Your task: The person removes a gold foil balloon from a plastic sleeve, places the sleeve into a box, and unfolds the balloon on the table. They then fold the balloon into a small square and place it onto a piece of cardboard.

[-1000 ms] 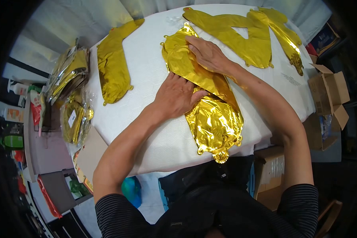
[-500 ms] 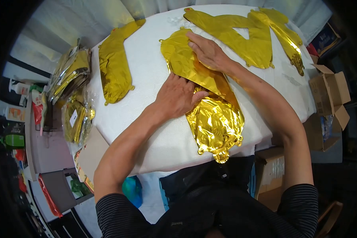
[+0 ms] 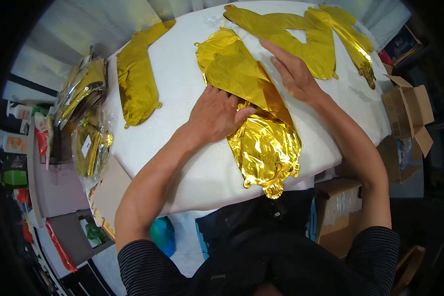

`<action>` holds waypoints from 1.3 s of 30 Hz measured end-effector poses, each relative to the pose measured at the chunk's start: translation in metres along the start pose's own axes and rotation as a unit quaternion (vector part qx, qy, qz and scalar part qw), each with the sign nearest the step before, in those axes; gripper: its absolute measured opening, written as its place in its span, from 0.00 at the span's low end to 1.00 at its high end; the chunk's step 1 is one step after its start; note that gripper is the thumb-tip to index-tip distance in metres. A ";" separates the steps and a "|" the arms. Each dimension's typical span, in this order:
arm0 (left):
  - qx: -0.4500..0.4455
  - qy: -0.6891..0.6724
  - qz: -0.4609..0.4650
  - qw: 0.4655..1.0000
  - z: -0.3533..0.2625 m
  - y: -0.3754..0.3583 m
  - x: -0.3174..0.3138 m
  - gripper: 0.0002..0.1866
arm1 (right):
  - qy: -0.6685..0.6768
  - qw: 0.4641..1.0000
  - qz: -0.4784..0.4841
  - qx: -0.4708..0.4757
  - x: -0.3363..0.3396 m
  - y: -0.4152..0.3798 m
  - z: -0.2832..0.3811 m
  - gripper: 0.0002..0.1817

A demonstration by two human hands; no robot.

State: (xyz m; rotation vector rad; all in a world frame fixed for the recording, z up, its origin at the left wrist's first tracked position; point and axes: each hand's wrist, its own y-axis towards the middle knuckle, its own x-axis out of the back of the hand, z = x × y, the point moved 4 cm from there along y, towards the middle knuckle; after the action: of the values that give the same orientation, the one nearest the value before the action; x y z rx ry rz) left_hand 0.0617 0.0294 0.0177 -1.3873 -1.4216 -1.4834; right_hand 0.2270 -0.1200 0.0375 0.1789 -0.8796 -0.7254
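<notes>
A gold foil balloon point(image 3: 269, 148), deflated and partly folded over, lies on the table in front of me. Its near part is shiny and crinkled, with small tabs at the bottom end. My left hand point(image 3: 216, 114) rests on its left side, thumb spread out and the fingertips partly hidden at the edge of the folded flap point(image 3: 241, 71). To the right of that flap my right hand point(image 3: 295, 74) is held with fingers stretched out, apart from the foil and holding nothing.
Other flat gold foil balloons lie at the left point(image 3: 137, 79), at the back point(image 3: 276, 29) and at the far right point(image 3: 352, 42). Bagged foil pieces point(image 3: 88, 148) hang at the table's left edge. Cardboard boxes point(image 3: 404, 111) stand at the right. A white cloth point(image 3: 182, 197) covers the table.
My right hand has come off the folded flap and moved to the right. The left hand stays at the flap's edge. The whole view has shifted slightly.
</notes>
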 end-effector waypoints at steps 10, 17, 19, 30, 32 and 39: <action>-0.007 -0.030 0.019 0.999 -0.004 0.002 0.007 0.30 | -0.101 0.989 0.090 0.056 -0.023 -0.044 0.030 0.27; -0.010 -0.024 -0.008 1.000 -0.005 0.000 0.007 0.27 | -0.110 0.988 0.094 0.056 -0.035 -0.040 0.033 0.27; -0.012 -0.023 -0.010 1.000 -0.007 0.000 0.009 0.27 | -0.128 0.986 0.093 0.050 -0.034 -0.040 0.035 0.27; 0.014 -0.025 0.043 0.999 -0.005 0.000 0.008 0.29 | -0.166 0.972 0.145 0.079 -0.041 -0.034 0.033 0.29; 0.010 -0.018 0.043 0.999 -0.004 0.000 0.006 0.29 | -0.166 0.973 0.147 0.071 -0.042 -0.034 0.033 0.29; 0.012 -0.043 0.023 0.999 -0.004 0.002 0.008 0.32 | -0.166 0.974 0.149 0.043 -0.044 -0.030 0.036 0.30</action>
State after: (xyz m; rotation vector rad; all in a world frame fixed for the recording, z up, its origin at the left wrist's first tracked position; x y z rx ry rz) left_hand 0.0607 0.0266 0.0269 -1.4751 -1.4449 -1.3876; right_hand 0.1668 -0.1090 0.0197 -0.0013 -1.2275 -0.4416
